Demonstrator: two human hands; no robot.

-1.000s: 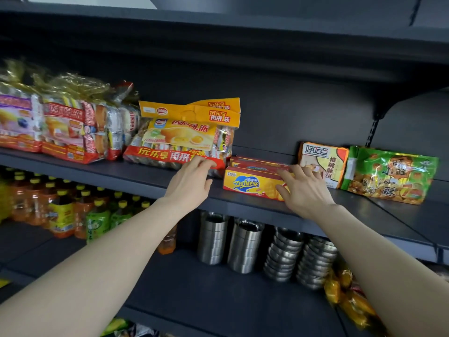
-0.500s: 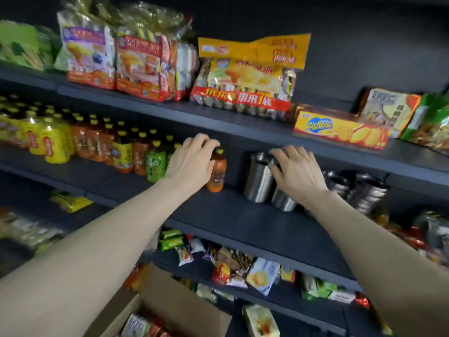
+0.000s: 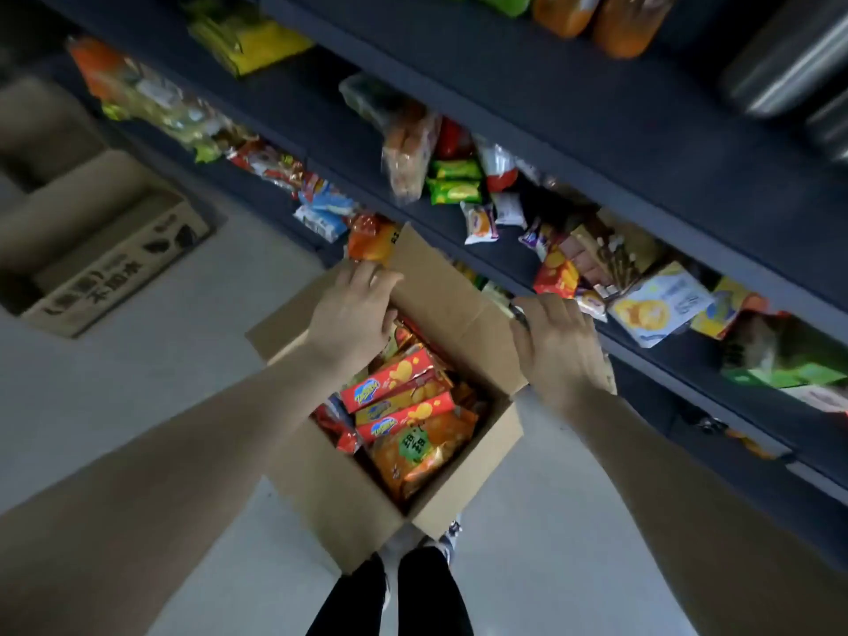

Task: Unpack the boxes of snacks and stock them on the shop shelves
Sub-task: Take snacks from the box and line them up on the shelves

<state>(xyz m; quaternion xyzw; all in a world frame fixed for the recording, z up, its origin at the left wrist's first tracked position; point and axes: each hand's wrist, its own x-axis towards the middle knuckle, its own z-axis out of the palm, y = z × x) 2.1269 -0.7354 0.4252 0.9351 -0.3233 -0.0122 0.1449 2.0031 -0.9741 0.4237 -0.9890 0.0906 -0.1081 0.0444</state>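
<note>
An open cardboard box (image 3: 339,498) stands on the pale floor below me. Inside lie red snack boxes (image 3: 394,378) with a blue logo and an orange snack bag (image 3: 422,447). My left hand (image 3: 353,309) is at the box's far left flap, fingers curled over its edge and thumb inside the box. My right hand (image 3: 557,346) curls over the edge of the right flap. Neither hand holds a snack. The dark shop shelves (image 3: 550,144) run diagonally behind the box, with loose snack packets (image 3: 482,213) on the lower levels.
A second cardboard box (image 3: 105,250) with black print sits on the floor at the left. Steel cups (image 3: 789,57) and orange drink bottles (image 3: 596,16) stand on the upper shelf at top right. My legs (image 3: 413,589) are right behind the box.
My view has swung down from the upper shelves to the floor. Both hands have dropped from the shelf edge to the flaps of the open box.
</note>
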